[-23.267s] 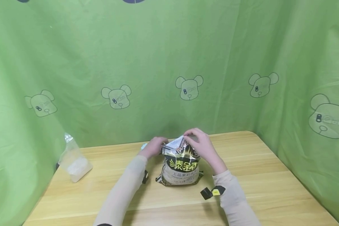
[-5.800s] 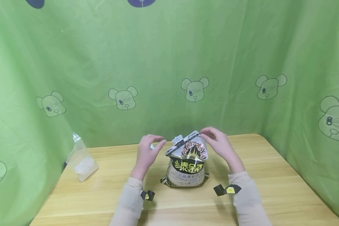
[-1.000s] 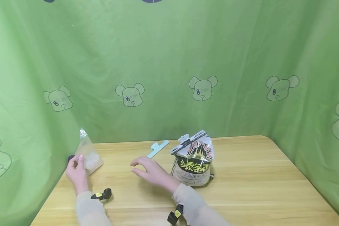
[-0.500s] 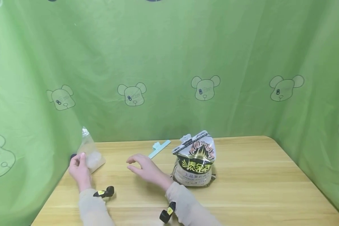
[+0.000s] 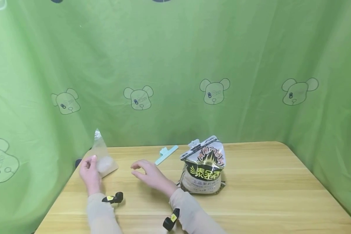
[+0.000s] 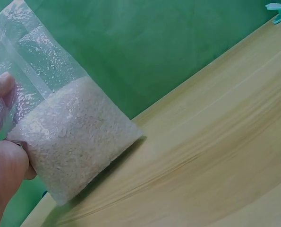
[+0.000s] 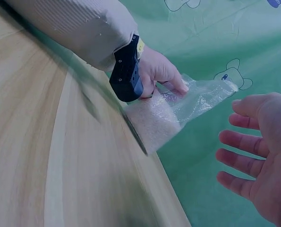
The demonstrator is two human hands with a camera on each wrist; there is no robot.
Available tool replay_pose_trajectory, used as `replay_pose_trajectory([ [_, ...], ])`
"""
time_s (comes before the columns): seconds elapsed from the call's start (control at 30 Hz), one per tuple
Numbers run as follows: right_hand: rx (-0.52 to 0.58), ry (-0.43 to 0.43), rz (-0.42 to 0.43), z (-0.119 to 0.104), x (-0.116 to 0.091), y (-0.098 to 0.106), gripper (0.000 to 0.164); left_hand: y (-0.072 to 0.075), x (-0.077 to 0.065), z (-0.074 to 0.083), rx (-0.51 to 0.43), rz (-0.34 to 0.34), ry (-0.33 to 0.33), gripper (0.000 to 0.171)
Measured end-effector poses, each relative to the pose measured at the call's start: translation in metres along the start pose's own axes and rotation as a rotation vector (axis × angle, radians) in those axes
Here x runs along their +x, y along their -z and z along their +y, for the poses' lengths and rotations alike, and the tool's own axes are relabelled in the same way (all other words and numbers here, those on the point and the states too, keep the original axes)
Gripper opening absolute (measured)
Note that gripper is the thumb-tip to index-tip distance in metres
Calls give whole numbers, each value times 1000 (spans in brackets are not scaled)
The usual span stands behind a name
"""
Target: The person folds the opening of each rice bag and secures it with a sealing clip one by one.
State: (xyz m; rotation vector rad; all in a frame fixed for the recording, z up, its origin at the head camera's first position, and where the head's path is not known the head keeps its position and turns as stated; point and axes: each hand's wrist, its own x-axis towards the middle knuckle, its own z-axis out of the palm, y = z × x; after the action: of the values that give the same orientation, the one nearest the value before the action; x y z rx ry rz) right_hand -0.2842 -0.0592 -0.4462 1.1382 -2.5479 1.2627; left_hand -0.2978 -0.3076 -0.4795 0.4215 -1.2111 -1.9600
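Observation:
My left hand pinches the side of a clear plastic bag of white rice at the left of the table. In the left wrist view the bag tilts, its lower edge close over the tabletop and its top standing slack. My right hand is over the middle of the table, fingers loosely bent and holding nothing; the right wrist view shows them spread near the bag's top. Behind it lies a light-blue bag clip. A larger printed rice bag stands right of that hand, its folded top held by a pale clip.
The wooden table ends at a green curtain with bear prints, which hangs behind and along both sides. A dark object shows at the left table edge behind my left hand.
The large bag's top, open in the oldest frame, is now folded and clipped. My hands have left it; the left now holds the clear rice bag and has shifted it slightly right.

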Motion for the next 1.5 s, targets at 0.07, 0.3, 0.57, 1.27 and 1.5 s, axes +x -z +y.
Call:
replay_pose_trajectory([
  [0.07,7,-11,-1,1,0,0,27,-2,0,-1,5,-5,14,9],
  [0.3,24,-46,1,9,-3,-3,30,-10,-4,0,39,-37,16,7],
  [0.57,29,-86,5,13,-6,-3,40,-22,-5,-1,-19,-85,-8,11],
  [1.27,53,-100,40,11,-8,2,63,-55,-24,10,88,-244,2,14],
  [1.5,69,-104,71,9,-6,7,65,-69,-31,12,91,-289,-5,19],
])
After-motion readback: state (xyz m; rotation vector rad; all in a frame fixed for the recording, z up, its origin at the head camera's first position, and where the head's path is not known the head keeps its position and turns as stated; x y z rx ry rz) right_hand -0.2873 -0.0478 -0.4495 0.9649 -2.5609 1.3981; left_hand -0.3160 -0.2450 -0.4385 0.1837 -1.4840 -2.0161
